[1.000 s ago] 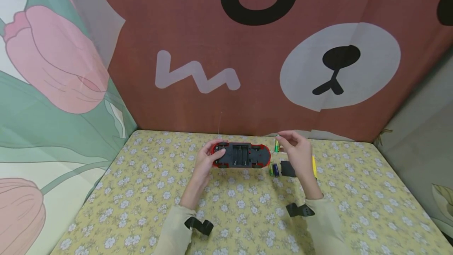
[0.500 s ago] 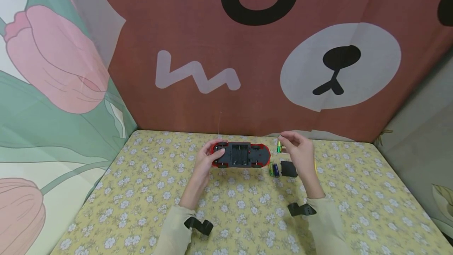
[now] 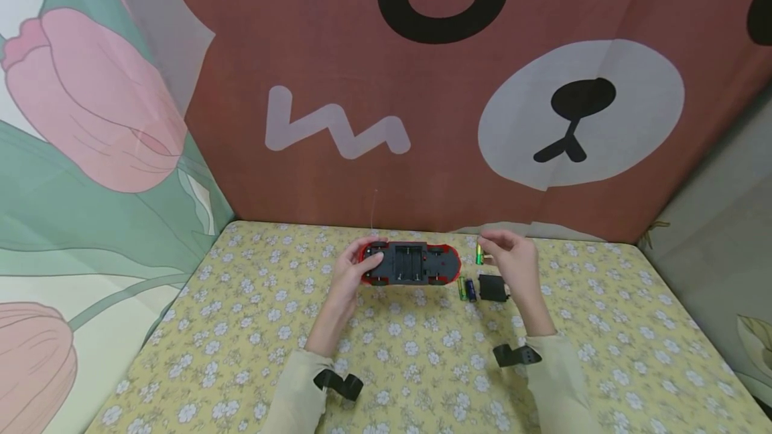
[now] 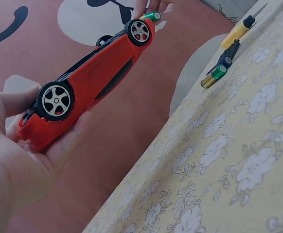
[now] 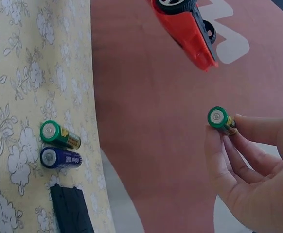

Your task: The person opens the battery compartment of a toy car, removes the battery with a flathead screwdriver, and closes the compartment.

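Note:
My left hand [image 3: 352, 272] grips a red toy car [image 4: 97, 87] by one end, thumb on its black underside. The car is turned belly up above the table, and its battery compartment [image 3: 409, 264] faces me with no cells in it. To the right of the car, my right hand [image 3: 512, 261] pinches a green battery [image 5: 221, 120] between thumb and fingertips, in the air. Below that hand, a second green battery [image 5: 59, 134] and a dark blue battery [image 5: 60, 158] lie side by side on the table. A black battery cover [image 3: 492, 288] lies just right of them.
A screwdriver with a yellow handle [image 4: 236, 35] lies beyond the cover in the left wrist view. The table wears a yellow flowered cloth [image 3: 410, 367]. Behind it hangs a reddish-brown printed curtain [image 3: 338, 186]. A thin antenna [image 3: 374, 209] sticks up from the car.
My right hand has shifted slightly right and down with the green battery, now covering the yellow handle in the head view. The left hand and the car have stayed put.

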Demonstrator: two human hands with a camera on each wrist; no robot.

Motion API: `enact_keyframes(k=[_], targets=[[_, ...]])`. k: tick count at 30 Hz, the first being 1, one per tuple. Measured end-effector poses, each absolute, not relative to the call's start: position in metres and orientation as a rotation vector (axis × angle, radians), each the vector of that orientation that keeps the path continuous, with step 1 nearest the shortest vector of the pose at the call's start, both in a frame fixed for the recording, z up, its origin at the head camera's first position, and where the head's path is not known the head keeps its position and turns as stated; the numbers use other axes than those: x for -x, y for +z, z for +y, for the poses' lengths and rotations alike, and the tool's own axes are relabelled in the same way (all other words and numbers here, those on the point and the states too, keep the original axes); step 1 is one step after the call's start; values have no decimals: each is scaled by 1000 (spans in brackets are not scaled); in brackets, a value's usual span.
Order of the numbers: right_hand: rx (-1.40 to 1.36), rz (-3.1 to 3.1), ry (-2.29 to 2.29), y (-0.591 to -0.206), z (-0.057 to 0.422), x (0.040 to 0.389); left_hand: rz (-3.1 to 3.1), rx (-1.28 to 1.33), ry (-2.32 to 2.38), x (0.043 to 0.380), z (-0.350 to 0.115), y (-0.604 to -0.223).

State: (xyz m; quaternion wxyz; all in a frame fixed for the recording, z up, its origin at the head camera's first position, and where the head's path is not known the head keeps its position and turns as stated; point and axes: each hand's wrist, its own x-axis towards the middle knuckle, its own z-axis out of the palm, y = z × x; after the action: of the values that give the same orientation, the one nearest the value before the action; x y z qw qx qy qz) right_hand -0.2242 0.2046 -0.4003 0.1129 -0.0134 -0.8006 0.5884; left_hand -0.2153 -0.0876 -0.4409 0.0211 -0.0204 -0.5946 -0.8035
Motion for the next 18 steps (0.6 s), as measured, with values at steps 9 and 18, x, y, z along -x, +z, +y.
enact_keyframes(k=[9,18], targets=[[14,-2399,1754,-413,213,228,-1857,38,-2492,214,-90,-442],[30,-2414,1745,-414,219,233,-1861,39,-2491,217,-90,-441]])
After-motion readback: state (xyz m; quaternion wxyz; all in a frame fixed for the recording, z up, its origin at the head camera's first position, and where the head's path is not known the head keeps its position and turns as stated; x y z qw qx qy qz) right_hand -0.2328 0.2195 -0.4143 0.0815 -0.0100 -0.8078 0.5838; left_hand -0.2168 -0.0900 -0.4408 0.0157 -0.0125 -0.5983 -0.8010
